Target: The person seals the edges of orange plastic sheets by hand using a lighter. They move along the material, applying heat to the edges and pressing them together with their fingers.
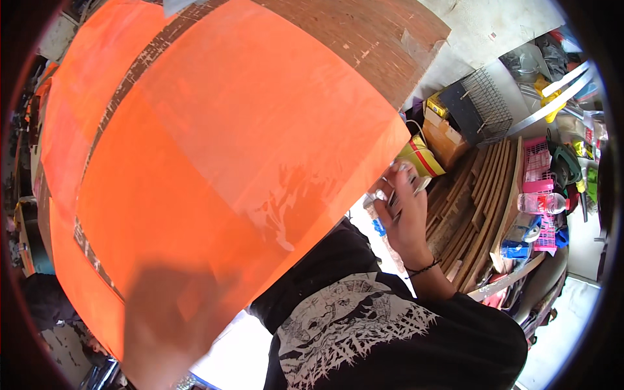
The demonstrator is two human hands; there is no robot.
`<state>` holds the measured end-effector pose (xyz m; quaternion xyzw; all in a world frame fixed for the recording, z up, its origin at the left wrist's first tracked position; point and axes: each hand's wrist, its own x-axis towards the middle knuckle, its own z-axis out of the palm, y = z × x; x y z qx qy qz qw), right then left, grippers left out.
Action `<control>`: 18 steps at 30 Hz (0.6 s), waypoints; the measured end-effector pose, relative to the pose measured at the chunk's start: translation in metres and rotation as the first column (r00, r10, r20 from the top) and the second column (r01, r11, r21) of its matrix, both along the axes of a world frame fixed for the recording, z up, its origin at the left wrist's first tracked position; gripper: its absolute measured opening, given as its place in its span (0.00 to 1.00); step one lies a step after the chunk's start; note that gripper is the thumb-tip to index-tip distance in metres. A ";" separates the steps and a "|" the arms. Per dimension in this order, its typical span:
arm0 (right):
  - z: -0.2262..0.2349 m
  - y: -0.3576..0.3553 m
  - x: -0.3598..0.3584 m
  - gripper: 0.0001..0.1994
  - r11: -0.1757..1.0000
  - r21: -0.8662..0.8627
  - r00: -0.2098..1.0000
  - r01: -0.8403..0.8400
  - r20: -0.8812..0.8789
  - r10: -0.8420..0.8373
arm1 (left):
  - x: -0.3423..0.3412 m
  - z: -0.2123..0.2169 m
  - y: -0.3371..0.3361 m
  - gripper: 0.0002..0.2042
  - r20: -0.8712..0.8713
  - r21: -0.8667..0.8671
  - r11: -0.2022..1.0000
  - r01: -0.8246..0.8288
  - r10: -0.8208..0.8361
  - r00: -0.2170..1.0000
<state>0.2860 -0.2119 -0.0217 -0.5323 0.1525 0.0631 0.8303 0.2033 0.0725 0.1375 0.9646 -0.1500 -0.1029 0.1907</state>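
Observation:
A large bright orange sheet (pixel 247 123) fills the middle of the view, with smooth shading and a rippled, shiny patch near its lower right part. It lies over a worn brown wooden board (pixel 383 45). Another orange sheet (pixel 104 71) lies to its left, across a dark strip of board. My left hand (pixel 169 318) is over the lower left of the sheet, badly blurred, so its fingers cannot be made out. Beside the sheet's right edge, my right hand (pixel 408 214) has its fingers curled round a small shiny silvery object, partly hidden by the fingers.
Stacked wooden strips (pixel 478 208) lie to the right. Behind them are a cardboard box (pixel 445 136), a yellow bag with a red stripe (pixel 419 156) and a wire cage (pixel 484 97). A pink basket (pixel 536 162) and a plastic bottle (pixel 543 203) stand farther right.

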 end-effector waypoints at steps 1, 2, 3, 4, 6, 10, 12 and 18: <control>-0.004 -0.010 0.006 0.15 0.999 -0.033 1.000 0.017 0.021 -0.017 | -0.029 0.003 -0.005 0.17 -0.162 -0.039 0.999 0.032 -0.038 0.986; -0.005 -0.010 0.013 0.15 0.999 0.008 0.997 0.048 0.056 -0.048 | -0.041 0.008 -0.021 0.14 -0.172 -0.239 0.971 0.015 -0.057 0.984; -0.006 -0.015 0.020 0.14 0.996 -0.026 0.996 0.080 0.046 -0.079 | -0.063 -0.006 -0.027 0.15 -0.219 -0.314 0.949 -0.032 -0.040 0.975; -0.006 -0.020 0.028 0.14 0.992 -0.058 0.993 0.114 0.038 -0.112 | -0.080 -0.029 -0.033 0.15 -0.248 -0.425 0.903 -0.055 -0.058 0.967; 0.000 -0.023 0.043 0.13 1.000 0.010 0.982 0.029 0.184 -0.031 | -0.095 -0.071 -0.052 0.17 -0.557 -0.533 0.746 -0.399 0.046 0.829; 0.005 -0.035 0.053 0.14 0.958 -0.285 0.973 0.029 0.229 0.038 | -0.072 -0.171 -0.100 0.22 -0.430 -0.746 0.405 -0.528 0.313 0.847; 0.014 -0.032 0.056 0.14 0.938 -0.346 0.976 0.000 0.205 0.075 | -0.054 -0.184 -0.123 0.22 -0.358 -0.788 0.363 -0.497 0.386 0.850; 0.017 -0.037 0.060 0.13 0.917 -0.396 0.972 -0.036 0.198 0.123 | -0.024 -0.184 -0.146 0.13 -0.449 -0.883 -0.149 -0.446 0.544 0.709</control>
